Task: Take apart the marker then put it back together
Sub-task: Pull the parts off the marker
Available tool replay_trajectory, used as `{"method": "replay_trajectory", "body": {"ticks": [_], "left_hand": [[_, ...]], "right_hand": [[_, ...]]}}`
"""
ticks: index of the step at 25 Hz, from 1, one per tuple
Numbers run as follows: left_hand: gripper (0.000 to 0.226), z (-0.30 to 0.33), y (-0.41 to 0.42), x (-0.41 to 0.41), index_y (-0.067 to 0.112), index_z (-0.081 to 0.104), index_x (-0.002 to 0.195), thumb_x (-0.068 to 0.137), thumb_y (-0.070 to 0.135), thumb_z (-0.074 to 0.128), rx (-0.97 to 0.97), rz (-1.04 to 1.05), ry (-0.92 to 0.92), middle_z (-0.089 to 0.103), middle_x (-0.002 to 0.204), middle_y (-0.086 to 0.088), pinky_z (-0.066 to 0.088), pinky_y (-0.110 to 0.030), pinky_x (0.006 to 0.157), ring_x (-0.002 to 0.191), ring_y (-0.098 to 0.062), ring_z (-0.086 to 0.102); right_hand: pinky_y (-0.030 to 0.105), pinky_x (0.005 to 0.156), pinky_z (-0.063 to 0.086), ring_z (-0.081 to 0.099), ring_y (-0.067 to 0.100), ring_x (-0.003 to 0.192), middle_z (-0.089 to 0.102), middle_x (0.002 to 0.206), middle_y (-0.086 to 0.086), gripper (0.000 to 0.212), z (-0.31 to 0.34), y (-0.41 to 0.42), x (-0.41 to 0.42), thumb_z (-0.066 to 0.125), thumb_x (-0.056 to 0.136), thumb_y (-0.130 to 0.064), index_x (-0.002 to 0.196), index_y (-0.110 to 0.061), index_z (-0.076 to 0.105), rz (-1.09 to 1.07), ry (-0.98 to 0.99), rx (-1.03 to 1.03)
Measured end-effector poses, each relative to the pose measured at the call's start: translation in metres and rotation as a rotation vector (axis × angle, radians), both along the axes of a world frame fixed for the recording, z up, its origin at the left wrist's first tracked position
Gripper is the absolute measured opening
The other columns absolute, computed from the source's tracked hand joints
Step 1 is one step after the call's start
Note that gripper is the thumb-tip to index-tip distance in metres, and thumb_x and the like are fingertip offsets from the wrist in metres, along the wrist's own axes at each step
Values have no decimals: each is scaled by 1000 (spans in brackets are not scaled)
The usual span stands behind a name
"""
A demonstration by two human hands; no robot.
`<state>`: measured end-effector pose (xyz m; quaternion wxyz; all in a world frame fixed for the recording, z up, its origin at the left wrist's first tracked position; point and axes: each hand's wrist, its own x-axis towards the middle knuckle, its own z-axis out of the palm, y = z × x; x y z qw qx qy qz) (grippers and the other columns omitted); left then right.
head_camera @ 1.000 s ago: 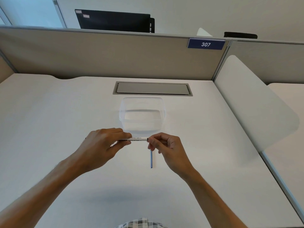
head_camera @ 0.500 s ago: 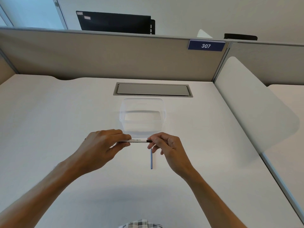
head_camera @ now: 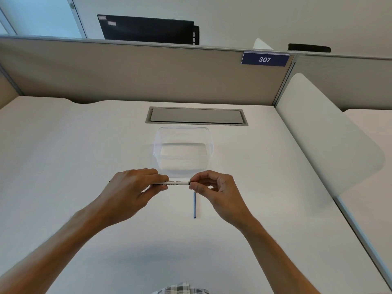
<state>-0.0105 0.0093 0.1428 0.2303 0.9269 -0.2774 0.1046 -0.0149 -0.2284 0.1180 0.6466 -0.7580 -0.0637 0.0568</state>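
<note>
We hold the marker (head_camera: 177,183) level above the bench (head_camera: 63,158), just in front of the clear tub (head_camera: 183,149), which sits at 12 o'clock from our hands. The left hand (head_camera: 135,188) wraps its fingers and thumb round the left part of the white barrel. The right hand (head_camera: 214,187) pinches the dark right end of the marker between thumb and forefinger; what that end piece is, we cannot tell.

Over the last second, little changes in position. Both hands stay on the marker at the same spot above the bench. The right hand's fingertips shift slightly on the dark end, and its other fingers fan out a little more. We judge this to be a twisting or seating motion on the end piece.

The thin blue rod (head_camera: 194,205) lies on the bench at 6 o'clock from the right end of the marker, well clear of both hands, and it has not moved. We judge it to be the ink core, so the marker is still apart. Whether the end piece is coming off or going on, we cannot tell.
</note>
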Motion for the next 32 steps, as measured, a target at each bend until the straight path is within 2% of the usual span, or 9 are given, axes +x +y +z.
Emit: {"method": "replay_trajectory", "body": {"ticks": [2, 5, 9, 13, 17, 20, 23, 28, 32], "left_hand": [[30, -1, 0, -1, 35, 67, 103, 91, 48, 42, 0, 3, 6, 44, 69, 24, 42, -29, 45, 60, 3, 41], [29, -2, 1, -3, 36, 67, 102, 91, 47, 42, -1, 4, 9, 47, 71, 23, 42, -30, 45, 60, 3, 41], [30, -1, 2, -2, 35, 68, 103, 91, 48, 43, -3, 6, 13, 45, 71, 26, 41, -29, 45, 60, 5, 42], [28, -1, 3, -1, 36, 67, 103, 91, 46, 44, 9, -1, 7, 46, 70, 25, 42, -29, 45, 60, 5, 41], [28, 0, 6, -1, 37, 66, 104, 91, 47, 44, 15, -7, 23, 46, 71, 25, 42, -29, 45, 60, 1, 41], [28, 0, 8, -2, 37, 66, 105, 91, 48, 43, 21, -12, 39, 44, 68, 25, 41, -30, 46, 59, 2, 40], [29, 3, 8, -1, 38, 65, 103, 91, 50, 41, 23, -16, 55, 45, 66, 22, 41, -30, 48, 59, -3, 41], [31, 7, 5, -1, 37, 65, 104, 93, 48, 39, 87, -30, 10, 41, 66, 20, 40, -31, 42, 61, -11, 36], [30, 8, -2, -4, 32, 66, 105, 94, 43, 40, 89, -33, -18, 50, 71, 17, 42, -32, 39, 58, -8, 34]], "right_hand": [[39, 80, 54, 71, 17, 86, 76, 88, -2, 5, -2, 2, -1, 75, 86, -17, 91, -17, 74, -13, 3, -9], [22, 74, 49, 69, 15, 80, 75, 86, -2, 7, -3, 4, -2, 68, 92, -26, 95, -20, 71, -25, 2, 1], [11, 68, 45, 64, 6, 70, 74, 75, -4, 32, -3, 9, -2, 56, 98, -35, 82, -13, 73, -1, -26, -89], [13, 73, 48, 64, 8, 70, 73, 71, -2, 30, -1, 8, -2, 59, 98, -28, 80, -10, 74, 53, -23, -61], [36, 85, 51, 67, 16, 80, 74, 75, -3, 24, 0, 5, -1, 62, 96, -27, 84, -11, 74, 69, -33, -81], [44, 88, 50, 67, 23, 86, 75, 78, -1, 20, 0, 5, -2, 65, 94, -26, 85, -12, 75, 72, -41, -82], [42, 84, 50, 68, 19, 87, 76, 81, -1, 14, 1, 4, -1, 66, 93, -24, 87, -16, 76, 76, -50, -109], [24, 71, 45, 69, 8, 87, 77, 87, -4, 3, 2, 4, -1, 72, 89, -21, 89, -20, 74, 47, -69, -125], [18, 62, 41, 62, 10, 66, 68, 65, 2, 39, -5, 15, -3, 50, 94, -42, 68, -18, 64, -53, -41, -108]]}}
